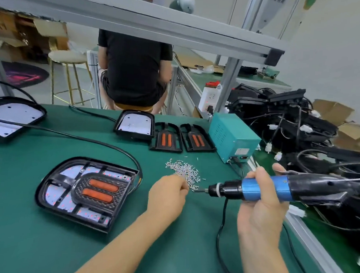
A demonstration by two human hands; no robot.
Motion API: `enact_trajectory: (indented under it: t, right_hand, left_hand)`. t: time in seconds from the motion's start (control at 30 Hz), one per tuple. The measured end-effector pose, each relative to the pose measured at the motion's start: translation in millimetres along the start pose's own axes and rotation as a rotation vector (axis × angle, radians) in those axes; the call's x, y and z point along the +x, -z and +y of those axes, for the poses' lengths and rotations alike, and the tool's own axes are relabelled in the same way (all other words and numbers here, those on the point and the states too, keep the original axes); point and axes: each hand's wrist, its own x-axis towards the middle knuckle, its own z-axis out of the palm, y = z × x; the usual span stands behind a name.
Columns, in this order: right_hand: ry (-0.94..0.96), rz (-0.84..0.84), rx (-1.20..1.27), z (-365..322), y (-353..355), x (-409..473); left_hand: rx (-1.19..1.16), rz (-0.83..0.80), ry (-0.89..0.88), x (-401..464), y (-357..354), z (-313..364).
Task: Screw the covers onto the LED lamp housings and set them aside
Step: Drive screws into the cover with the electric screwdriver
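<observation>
Loading a screw onto the driver

The left hand [167,195] pinches at the screw pile [183,173] by the bit; the right hand [262,200] grips the electric screwdriver [255,187]. Next, likely, the tip must carry a screw to the covered lamp housing [87,191], lying left of both hands, mid-bench [23,243].

Dark green bench [14,221]. Black lamp housing [88,192] with white panel and two orange strips under a dotted-texture cover. Blue-and-black electric screwdriver [262,187]. Silver screws [184,172]. Teal power box [233,137].
</observation>
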Motion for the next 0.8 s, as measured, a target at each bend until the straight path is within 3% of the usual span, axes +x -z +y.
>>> enact_trajectory:
  t: [0.13, 0.8]
  right_hand:
    - [-0.045, 0.08, 0.009, -0.7, 10.3, 16.8]
    - [-0.168, 0.105, 0.104, 15.0, 10.4, 19.2]
  left_hand:
    - [-0.231, 0.022, 0.082, -1.3, -8.3, -11.6]
    - [-0.477, 0.084, 0.153, -6.3, -14.5, -19.5]
